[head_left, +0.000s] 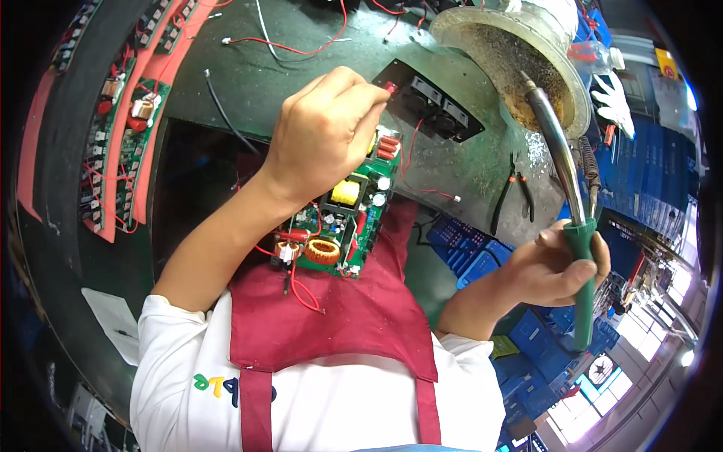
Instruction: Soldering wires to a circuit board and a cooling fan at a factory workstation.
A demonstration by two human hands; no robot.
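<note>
My left hand (324, 128) is closed in a pinch at the near-left end of a black panel (462, 125) with sockets or fans set in it. A small red part (390, 87) shows at the fingertips; what they hold is mostly hidden. Below that hand a green circuit board (369, 248) with a yellow transformer (346, 192) and a copper coil (323, 251) lies at the bench edge against my apron, partly covered. My right hand (557, 267) grips the green handle of a soldering iron (556, 143), whose tip points up before a bell-shaped, stained metal hood.
The metal hood (467, 30) stands at the far right of the bench. Pliers (514, 192) with black handles lie near its right edge. Red wires (301, 51) are scattered at the back. Pink racks (124, 124) with circuit boards line the left. Blue bins (471, 256) stand at right.
</note>
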